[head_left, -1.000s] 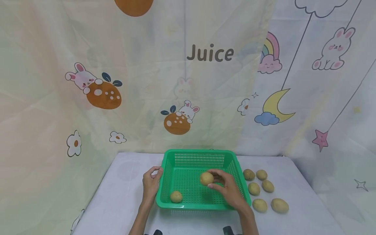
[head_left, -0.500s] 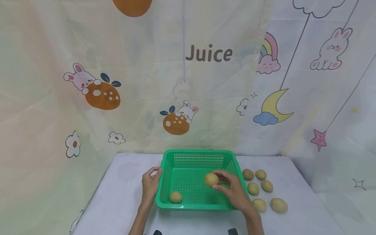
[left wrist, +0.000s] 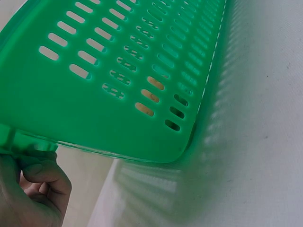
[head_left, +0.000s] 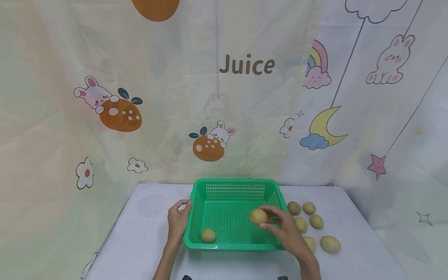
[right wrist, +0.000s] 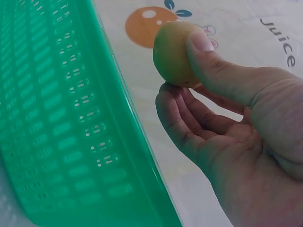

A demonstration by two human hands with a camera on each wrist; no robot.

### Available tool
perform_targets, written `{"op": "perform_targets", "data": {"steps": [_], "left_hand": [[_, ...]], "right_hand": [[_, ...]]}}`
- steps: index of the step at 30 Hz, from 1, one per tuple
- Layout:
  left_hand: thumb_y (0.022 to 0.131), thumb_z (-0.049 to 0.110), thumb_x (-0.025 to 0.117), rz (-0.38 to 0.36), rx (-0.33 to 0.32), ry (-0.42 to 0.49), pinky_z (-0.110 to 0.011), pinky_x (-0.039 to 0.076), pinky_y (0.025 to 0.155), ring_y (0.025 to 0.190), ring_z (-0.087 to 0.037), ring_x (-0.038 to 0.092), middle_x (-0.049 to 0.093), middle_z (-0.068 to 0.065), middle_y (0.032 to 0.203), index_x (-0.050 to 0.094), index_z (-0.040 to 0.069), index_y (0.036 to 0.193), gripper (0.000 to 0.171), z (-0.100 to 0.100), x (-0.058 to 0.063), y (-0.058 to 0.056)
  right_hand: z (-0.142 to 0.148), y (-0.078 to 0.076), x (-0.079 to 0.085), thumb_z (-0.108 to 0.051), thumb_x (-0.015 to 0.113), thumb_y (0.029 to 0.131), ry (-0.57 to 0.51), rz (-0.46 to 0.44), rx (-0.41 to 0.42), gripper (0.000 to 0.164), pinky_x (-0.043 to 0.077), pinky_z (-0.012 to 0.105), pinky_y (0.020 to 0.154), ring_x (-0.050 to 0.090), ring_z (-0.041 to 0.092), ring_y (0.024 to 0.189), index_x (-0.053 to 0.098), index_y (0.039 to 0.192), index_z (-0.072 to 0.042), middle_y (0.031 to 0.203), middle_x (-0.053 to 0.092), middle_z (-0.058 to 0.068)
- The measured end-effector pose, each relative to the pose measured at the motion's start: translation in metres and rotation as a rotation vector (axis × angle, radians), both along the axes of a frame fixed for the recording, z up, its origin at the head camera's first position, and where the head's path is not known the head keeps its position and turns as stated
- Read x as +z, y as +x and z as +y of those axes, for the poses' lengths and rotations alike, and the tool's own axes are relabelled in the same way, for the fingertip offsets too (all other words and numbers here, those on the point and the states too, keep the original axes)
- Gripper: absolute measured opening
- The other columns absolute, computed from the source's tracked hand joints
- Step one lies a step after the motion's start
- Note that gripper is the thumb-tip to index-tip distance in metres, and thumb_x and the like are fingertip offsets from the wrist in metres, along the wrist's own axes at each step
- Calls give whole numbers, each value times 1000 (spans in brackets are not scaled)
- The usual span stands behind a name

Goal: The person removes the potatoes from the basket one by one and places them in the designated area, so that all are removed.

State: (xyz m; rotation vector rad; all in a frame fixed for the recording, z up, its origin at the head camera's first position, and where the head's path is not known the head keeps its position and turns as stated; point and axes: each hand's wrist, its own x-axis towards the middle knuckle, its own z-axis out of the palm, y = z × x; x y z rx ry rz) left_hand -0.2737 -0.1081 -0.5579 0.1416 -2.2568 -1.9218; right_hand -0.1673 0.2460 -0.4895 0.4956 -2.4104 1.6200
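Observation:
A green plastic basket (head_left: 238, 246) with slotted walls stands on the table. My left hand (head_left: 178, 219) grips its left rim, thumb and curled fingers at the edge in the left wrist view. Over the right half of the basket, my right hand (head_left: 285, 229) pinches a round yellow potato (head_left: 258, 217) between thumb and fingertips. The right wrist view shows that potato (right wrist: 173, 54) held at the ends of the fingers, above the rim. Another potato (head_left: 208, 235) lies inside the basket at its near left corner; parts of it show through the slots in the left wrist view.
Right of the basket, several potatoes lie loose on the white-covered table (head_left: 353, 229), among them a larger one (head_left: 330, 244) and a darker one (head_left: 294, 208). My right forearm partly covers one potato (head_left: 310, 244). A printed curtain (head_left: 168, 116) hangs behind the table.
My right hand has moved to the right and slightly nearer with the potato in its fingers. My left hand keeps its hold on the rim, and the potato in the basket has stayed put.

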Motion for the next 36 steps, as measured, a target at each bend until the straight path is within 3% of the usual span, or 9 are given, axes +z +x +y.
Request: {"op": "perform_targets", "data": {"steps": [6, 22, 30, 36], "left_hand": [[111, 22, 64, 8, 4, 3, -26, 58, 56, 61, -15, 74, 81, -19, 82, 74, -2, 126, 30, 0, 0, 1], [112, 26, 63, 4, -8, 28, -26, 59, 57, 62, -18, 76, 82, -19, 83, 73, -1, 127, 32, 0, 0, 3], [113, 26, 63, 2, -6, 32, -25, 59, 57, 62, -17, 75, 82, -19, 83, 72, -1, 128, 33, 0, 0, 3], [113, 26, 63, 6, -12, 33, -25, 59, 57, 61, -16, 76, 82, -19, 83, 72, -2, 128, 33, 0, 1, 2]], "right_hand": [[9, 6, 1, -11, 80, 99, 22, -43, -41, 45, 61, 26, 97, 70, 7, 113, 66, 140, 0, 132, 74, 15], [34, 18, -3, -3, 78, 98, 65, 48, -108, 40, 62, 25, 91, 69, 1, 108, 68, 137, 3, 124, 76, 14], [41, 25, -2, -4, 79, 98, 74, 45, -143, 38, 61, 25, 90, 68, 0, 108, 69, 135, -2, 125, 75, 12], [47, 31, -1, -1, 79, 97, 76, 58, -180, 39, 62, 24, 89, 68, -1, 107, 69, 135, -1, 126, 74, 4]]}}
